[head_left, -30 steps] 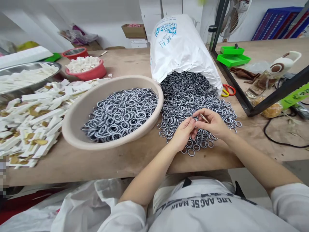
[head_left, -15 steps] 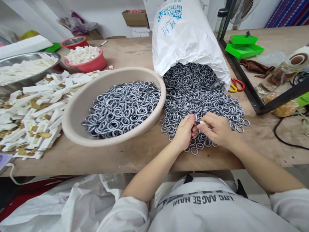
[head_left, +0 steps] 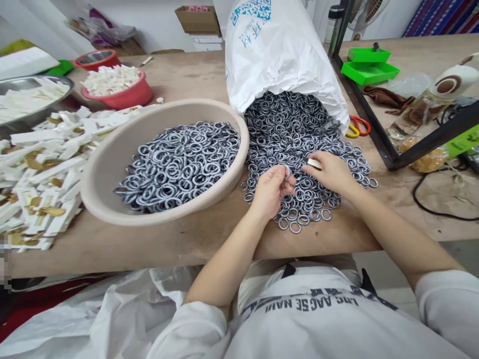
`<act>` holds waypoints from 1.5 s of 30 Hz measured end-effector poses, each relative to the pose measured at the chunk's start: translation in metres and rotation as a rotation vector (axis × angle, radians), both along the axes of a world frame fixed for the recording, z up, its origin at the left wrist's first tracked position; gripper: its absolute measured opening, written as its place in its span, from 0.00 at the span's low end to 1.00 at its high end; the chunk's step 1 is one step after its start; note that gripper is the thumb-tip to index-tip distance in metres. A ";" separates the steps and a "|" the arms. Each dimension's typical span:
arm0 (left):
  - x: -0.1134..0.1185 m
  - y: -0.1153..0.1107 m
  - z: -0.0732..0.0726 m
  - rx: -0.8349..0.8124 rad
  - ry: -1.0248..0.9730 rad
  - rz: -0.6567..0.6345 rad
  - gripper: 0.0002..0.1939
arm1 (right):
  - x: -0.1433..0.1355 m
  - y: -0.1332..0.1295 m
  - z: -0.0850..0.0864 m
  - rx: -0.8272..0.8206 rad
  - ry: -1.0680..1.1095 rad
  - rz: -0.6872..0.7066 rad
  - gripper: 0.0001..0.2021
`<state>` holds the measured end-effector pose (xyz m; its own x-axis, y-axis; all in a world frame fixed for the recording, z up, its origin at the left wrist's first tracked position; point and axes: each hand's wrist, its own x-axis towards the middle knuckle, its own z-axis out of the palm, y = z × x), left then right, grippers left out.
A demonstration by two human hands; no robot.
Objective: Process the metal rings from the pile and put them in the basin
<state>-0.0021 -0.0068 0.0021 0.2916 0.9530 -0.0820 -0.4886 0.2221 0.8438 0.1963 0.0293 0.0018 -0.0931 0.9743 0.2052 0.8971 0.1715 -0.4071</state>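
My left hand (head_left: 271, 190) pinches a grey ring (head_left: 288, 171) between thumb and fingertips, above the near part of a pile of loose grey rings (head_left: 292, 134). To its right, my right hand (head_left: 333, 172) is closed on a small white-handled tool with a dark tip (head_left: 314, 163), its exact kind unclear. The tool's tip points left and is apart from the held ring. The pile spills from a large white sack (head_left: 280, 55) lying on its side. Left of the pile, a beige basin (head_left: 90, 192) holds many similar rings.
White and brown pieces (head_left: 48, 169) are heaped at the left. Behind them stand a steel bowl (head_left: 73, 89) and a red bowl (head_left: 127, 97) of white bits. At the right are scissors (head_left: 361, 125), a black metal frame (head_left: 389, 154), green trays (head_left: 370, 73) and a glass jug (head_left: 407, 117).
My hands have moved apart, and the tool has come away from my left fingers. A ring now shows in my left hand. The whole view has shifted slightly.
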 end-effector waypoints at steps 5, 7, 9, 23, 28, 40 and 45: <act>-0.013 0.022 0.011 -0.061 0.031 0.190 0.14 | -0.012 0.007 0.002 -0.031 -0.257 0.009 0.13; -0.013 0.027 0.018 -0.122 0.023 0.206 0.10 | -0.016 0.009 0.003 -0.042 -0.267 -0.003 0.14; -0.013 0.030 0.022 -0.173 0.017 0.196 0.09 | -0.020 0.010 0.003 -0.038 -0.264 -0.013 0.16; -0.008 0.019 -0.003 0.260 0.409 0.138 0.15 | -0.021 0.000 0.016 -0.243 0.584 0.224 0.18; 0.000 0.009 -0.005 0.193 0.346 0.031 0.17 | -0.039 -0.019 0.013 -0.221 0.911 0.258 0.19; -0.001 0.006 0.001 -0.054 0.095 -0.065 0.20 | -0.039 -0.028 0.017 0.086 0.448 0.306 0.16; -0.003 0.007 0.001 -0.032 0.082 -0.052 0.21 | -0.041 -0.037 0.021 0.120 0.327 0.326 0.17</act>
<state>-0.0046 0.0001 0.0029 0.3316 0.9333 -0.1379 -0.4051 0.2729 0.8726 0.1550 -0.0075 0.0224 -0.3019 0.8727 0.3838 0.6171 0.4857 -0.6191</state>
